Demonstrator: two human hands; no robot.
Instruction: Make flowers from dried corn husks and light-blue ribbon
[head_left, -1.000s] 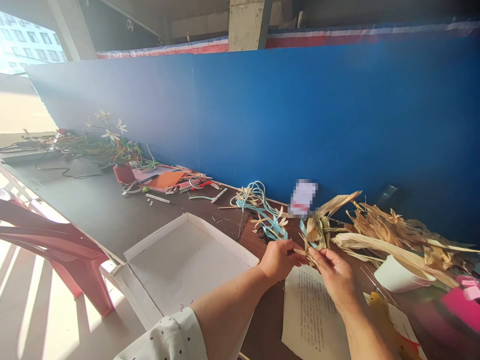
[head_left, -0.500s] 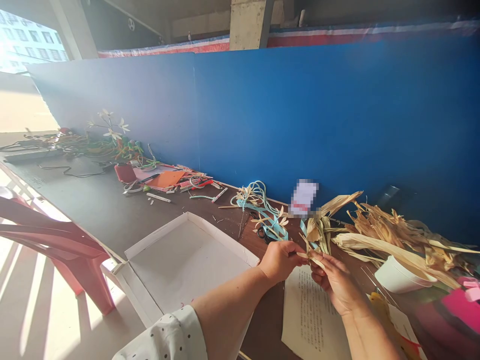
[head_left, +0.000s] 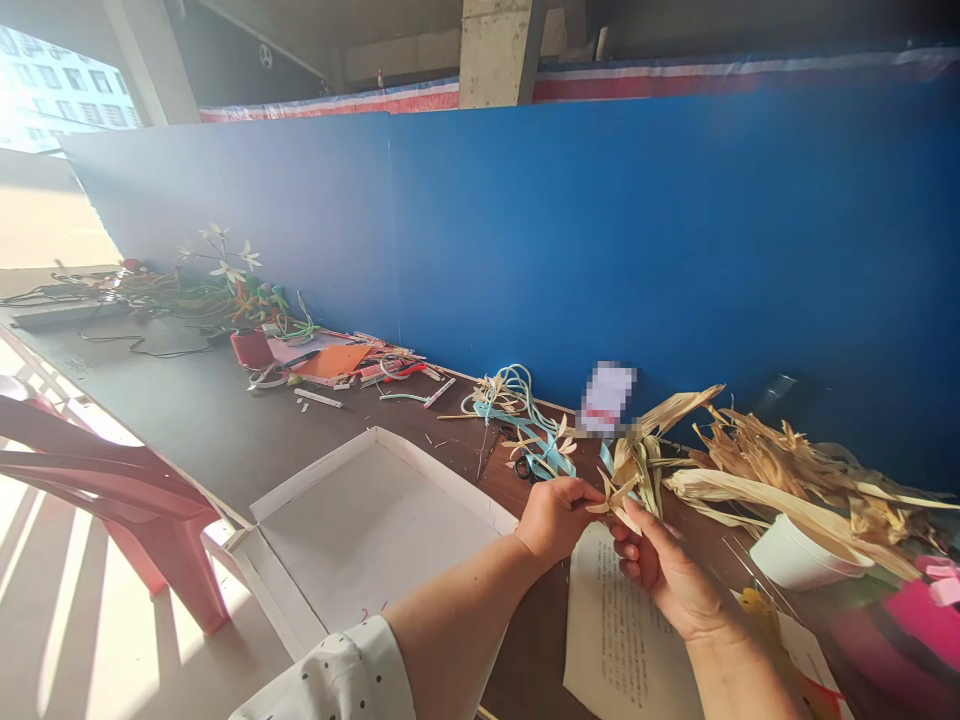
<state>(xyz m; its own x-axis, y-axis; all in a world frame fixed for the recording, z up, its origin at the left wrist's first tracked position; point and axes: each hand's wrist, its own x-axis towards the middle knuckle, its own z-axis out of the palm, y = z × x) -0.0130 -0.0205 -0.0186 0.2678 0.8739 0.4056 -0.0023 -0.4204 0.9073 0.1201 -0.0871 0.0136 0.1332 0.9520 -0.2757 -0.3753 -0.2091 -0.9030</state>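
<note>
Over the printed sheet (head_left: 611, 620), both hands meet at a small pale flower of dried corn husk (head_left: 621, 492) with narrow pointed petals. My left hand (head_left: 559, 518) is closed in a pinch at the flower's left side; its fingertips are partly hidden. Thumb and fingers of my right hand (head_left: 664, 570) are closed on the lower right of the flower. Just behind it lies a bunch of dried husks (head_left: 637, 462). Left of that are light-blue ribbon (head_left: 551, 460), more husk flowers and black-handled scissors (head_left: 523, 466).
A shallow white box (head_left: 345, 530) lies left of my arms. To the right are a white cup (head_left: 806, 555) and a heap of dried husks (head_left: 795, 450). Coloured paper (head_left: 337, 360) and craft scraps line the blue partition (head_left: 600, 230). A pink chair (head_left: 150, 500) stands at left.
The flower has turned so its petals spread more plainly toward me. My right hand has shifted slightly left and its fingers have moved; my left hand stays nearly in place.
</note>
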